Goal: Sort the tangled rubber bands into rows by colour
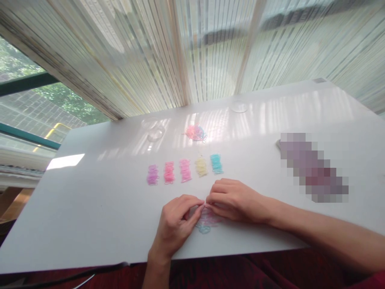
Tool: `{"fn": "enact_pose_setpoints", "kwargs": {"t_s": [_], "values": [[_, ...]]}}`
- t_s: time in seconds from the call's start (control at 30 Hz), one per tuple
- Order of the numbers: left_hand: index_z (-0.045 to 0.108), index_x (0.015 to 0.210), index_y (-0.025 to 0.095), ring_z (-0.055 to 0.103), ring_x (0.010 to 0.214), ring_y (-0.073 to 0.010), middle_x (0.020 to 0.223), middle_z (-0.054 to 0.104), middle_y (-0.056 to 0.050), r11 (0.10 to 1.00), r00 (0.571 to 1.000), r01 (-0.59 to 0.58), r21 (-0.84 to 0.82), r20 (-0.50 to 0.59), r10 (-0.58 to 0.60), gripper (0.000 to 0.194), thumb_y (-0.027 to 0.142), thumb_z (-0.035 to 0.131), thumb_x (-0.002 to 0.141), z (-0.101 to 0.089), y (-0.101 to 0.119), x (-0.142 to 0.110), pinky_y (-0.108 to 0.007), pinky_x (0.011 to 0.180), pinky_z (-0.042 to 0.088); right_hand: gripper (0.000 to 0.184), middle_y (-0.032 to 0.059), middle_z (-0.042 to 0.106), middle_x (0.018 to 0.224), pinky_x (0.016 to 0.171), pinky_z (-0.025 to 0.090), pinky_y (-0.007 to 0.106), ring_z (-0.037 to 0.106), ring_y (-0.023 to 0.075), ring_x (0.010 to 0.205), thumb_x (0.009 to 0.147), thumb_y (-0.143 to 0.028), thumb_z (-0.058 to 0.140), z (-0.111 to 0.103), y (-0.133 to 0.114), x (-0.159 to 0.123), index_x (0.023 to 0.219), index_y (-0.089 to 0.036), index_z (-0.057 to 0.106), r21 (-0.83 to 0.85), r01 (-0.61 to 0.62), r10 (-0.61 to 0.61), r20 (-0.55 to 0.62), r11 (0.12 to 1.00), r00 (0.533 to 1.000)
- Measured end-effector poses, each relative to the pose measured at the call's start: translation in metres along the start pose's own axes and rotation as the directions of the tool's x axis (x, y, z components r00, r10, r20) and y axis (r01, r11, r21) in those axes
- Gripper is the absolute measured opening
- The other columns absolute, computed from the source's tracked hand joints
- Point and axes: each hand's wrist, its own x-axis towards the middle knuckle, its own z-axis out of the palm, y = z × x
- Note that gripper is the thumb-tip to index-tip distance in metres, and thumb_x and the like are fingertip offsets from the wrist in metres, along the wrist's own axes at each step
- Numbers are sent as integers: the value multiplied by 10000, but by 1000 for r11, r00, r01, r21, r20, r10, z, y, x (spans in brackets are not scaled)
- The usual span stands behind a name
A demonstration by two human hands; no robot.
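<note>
Close to the table's front edge, my left hand and my right hand meet, thumb and forefinger of each pinched together. A thin pale rubber band seems to be between the fingertips, though it is very small. Under them lies a loose heap of pink and bluish rubber bands, partly covered by my right hand. Beyond my hands runs a row of sorted bands: a purple stack, a coral stack, a pink stack, a yellow stack and a turquoise stack.
Farther back on the white table is a mixed heap of bands. A clear round container stands left of it, and a clear disc lies near the blinds. A blurred-out long object lies at the right.
</note>
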Motion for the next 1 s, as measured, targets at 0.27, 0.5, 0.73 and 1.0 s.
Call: {"fn": "enact_pose_setpoints", "kwargs": {"t_s": [0.27, 0.5, 0.73, 1.0], "values": [[690, 960, 195, 519, 572, -110, 848, 716, -29, 997, 997, 75, -28, -21, -75, 43, 178, 656, 982, -3, 2, 1, -231, 551, 462, 322, 30, 616, 755, 671, 399, 275, 516, 152, 668, 1071, -254, 469, -3, -1, 2, 826, -184, 667, -48, -21, 20, -32, 999, 999], [703, 1015, 204, 558, 611, -113, 898, 744, -27, 997, 999, 47, 60, -9, -47, 77, 176, 634, 996, -14, 6, 10, -241, 614, 494, 308, 31, 632, 751, 684, 421, 285, 546, 161, 683, 1075, -270, 470, -2, 1, 1, 866, -181, 677, -48, -70, 66, -68, 996, 995], [739, 997, 206, 581, 606, -123, 915, 777, -13, 929, 981, 125, 349, -186, -62, 89, 239, 658, 985, -31, -14, 28, -258, 642, 489, 299, 34, 642, 761, 688, 422, 294, 553, 168, 694, 1072, -260, 457, -2, 1, 0, 888, -173, 675, -36, -86, 86, -13, 996, 996], [755, 997, 198, 651, 627, -143, 924, 796, -20, 854, 980, 116, 508, -197, -16, 134, 265, 639, 990, -26, -22, 34, -260, 622, 486, 275, 29, 637, 761, 698, 424, 292, 552, 162, 687, 1065, -250, 474, -2, 1, 0, 888, -178, 672, -37, -89, 89, 0, 995, 996]]}}
